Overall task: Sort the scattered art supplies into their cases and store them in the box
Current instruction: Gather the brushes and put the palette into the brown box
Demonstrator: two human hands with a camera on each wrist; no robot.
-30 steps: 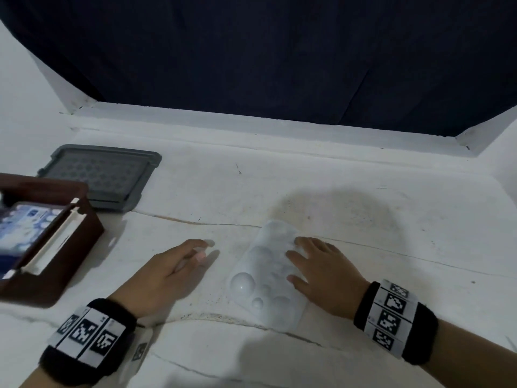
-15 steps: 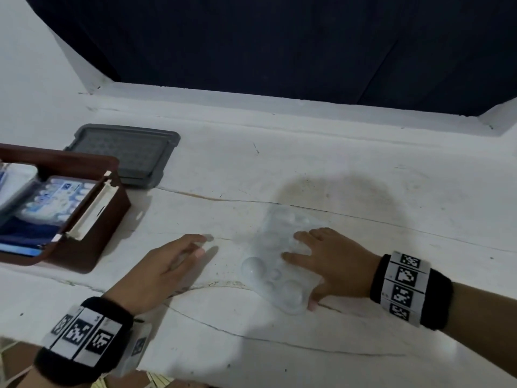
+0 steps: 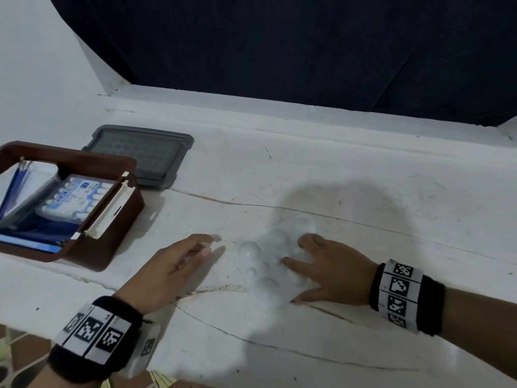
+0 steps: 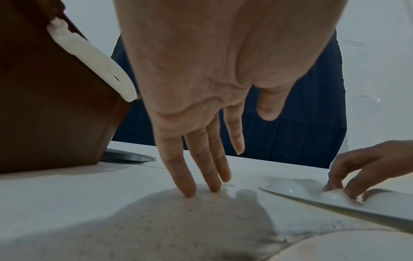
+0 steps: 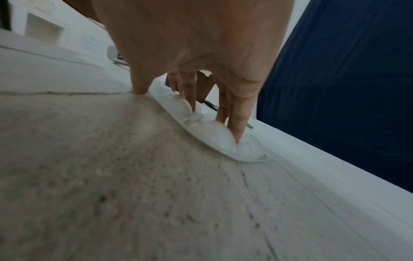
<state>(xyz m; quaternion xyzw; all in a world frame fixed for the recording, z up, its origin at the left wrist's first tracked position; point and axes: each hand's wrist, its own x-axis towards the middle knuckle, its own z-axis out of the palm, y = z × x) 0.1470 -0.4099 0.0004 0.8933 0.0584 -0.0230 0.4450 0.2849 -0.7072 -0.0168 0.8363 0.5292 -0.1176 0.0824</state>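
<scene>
The right hand (image 3: 333,271) is laid on the white palette (image 3: 268,264), fingers (image 5: 239,121) spread and pressing among its domes, thumb at the near edge; the palette is upside down on the table (image 3: 363,191), one edge slightly raised. The left hand (image 3: 170,267) is held flat, fingers straight, tips touching the table just left of the palette, holding nothing. Further left, the brown box (image 3: 112,219) is seen open, cases and blue pencils already inside. The grey lid (image 3: 145,155) lies behind it. Judged nearly done: palette and lid left.
</scene>
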